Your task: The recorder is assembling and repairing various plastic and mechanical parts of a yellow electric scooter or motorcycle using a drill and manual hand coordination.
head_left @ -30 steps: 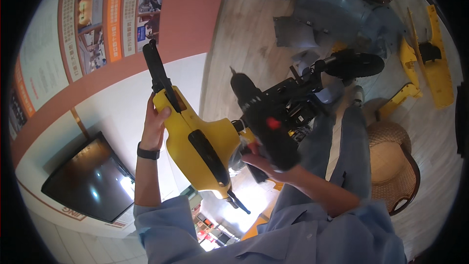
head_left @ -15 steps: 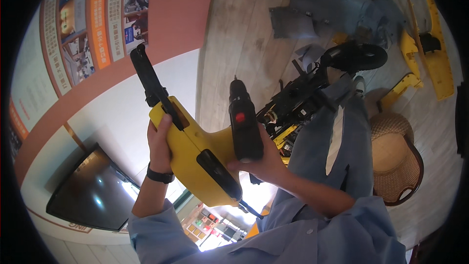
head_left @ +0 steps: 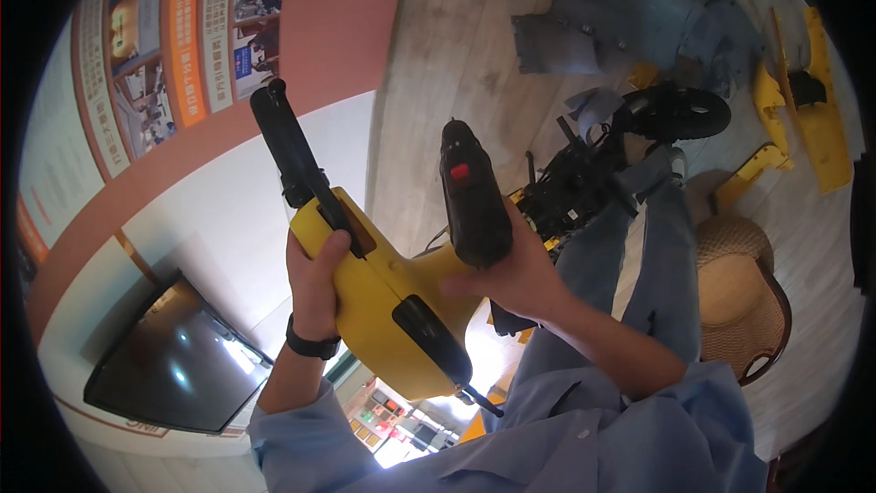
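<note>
My left hand (head_left: 315, 288) is wrapped round the side of a yellow scooter handlebar cover (head_left: 370, 338), thumb on its upper face. A black handlebar grip (head_left: 276, 123) sticks out from the cover's far left end, and a black panel (head_left: 433, 338) is set in its near part. In my right hand (head_left: 529, 265) is a black cordless drill (head_left: 476, 210) with a red button, held just right of the cover with its front end facing away from me. The drill hides part of the cover and some of my right fingers.
Beyond my legs, a stripped scooter frame (head_left: 570, 187) with a black wheel (head_left: 680, 116) lies on the floor. Grey panels (head_left: 620, 14) and yellow panels (head_left: 821, 128) are spread around it. A woven chair (head_left: 735, 274) stands at right; a screen (head_left: 173, 351) at left.
The drill has tipped, its front end moving up and its bit now barely showing. Both hands and the cover sit slightly further right in view. Each hand keeps its hold.
</note>
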`<action>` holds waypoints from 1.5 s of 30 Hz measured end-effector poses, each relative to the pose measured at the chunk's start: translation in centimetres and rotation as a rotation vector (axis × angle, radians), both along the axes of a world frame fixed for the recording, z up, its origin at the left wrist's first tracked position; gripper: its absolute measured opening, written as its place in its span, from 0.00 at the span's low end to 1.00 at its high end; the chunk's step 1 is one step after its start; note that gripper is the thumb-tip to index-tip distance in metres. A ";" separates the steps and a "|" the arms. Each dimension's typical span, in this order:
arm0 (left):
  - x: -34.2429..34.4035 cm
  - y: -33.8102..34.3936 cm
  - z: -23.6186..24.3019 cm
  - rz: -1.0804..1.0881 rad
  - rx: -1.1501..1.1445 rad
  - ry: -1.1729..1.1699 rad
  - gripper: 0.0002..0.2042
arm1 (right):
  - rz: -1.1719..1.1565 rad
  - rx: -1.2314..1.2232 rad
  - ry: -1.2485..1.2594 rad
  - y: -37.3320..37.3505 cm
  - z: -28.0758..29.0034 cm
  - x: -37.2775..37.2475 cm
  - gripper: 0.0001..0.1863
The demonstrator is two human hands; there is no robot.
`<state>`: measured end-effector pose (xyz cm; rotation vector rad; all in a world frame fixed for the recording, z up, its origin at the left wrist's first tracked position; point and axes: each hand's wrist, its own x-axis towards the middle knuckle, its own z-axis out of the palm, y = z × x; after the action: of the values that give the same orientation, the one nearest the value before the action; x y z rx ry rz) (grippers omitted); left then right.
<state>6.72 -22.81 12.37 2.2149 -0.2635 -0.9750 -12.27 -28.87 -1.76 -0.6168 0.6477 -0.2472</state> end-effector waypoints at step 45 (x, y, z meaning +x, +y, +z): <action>7.0 5.2 -5.2 0.002 -0.417 0.873 0.39 | 0.311 -0.251 0.136 -1.2 0.0 2.1 0.54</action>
<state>13.74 -17.58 7.20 1.2675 -0.0452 -1.6062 -10.17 -30.06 -1.77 -0.9712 0.6456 0.0059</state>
